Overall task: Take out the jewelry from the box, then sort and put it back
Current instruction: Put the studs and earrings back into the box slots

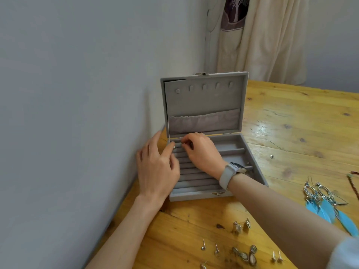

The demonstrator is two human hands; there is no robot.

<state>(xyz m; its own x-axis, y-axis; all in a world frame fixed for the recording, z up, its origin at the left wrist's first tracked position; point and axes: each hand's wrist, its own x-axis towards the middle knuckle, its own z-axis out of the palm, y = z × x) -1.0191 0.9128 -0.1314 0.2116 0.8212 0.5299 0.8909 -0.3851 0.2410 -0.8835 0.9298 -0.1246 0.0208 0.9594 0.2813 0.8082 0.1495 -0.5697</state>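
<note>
A grey velvet jewelry box [258,167] stands open on the wooden table, its lid upright against the wall side. Both hands are over the ring rolls at the box's far left. My left hand [157,167] rests at the box's left edge, thumb and forefinger pinching a small silver piece [174,147]. My right hand [202,152], with a white watch on the wrist, has its fingertips pinched together at the rear roll on something small and metallic that I cannot make out. Stud earrings [209,247] and drop earrings [244,253] lie on the table in front.
Blue feather earrings [328,204] lie at the right, with a dark beaded strand [355,183] at the frame's edge. A tiny silver piece [272,156] sits right of the box. A grey wall runs along the table's left side; a cream curtain [272,45] hangs behind.
</note>
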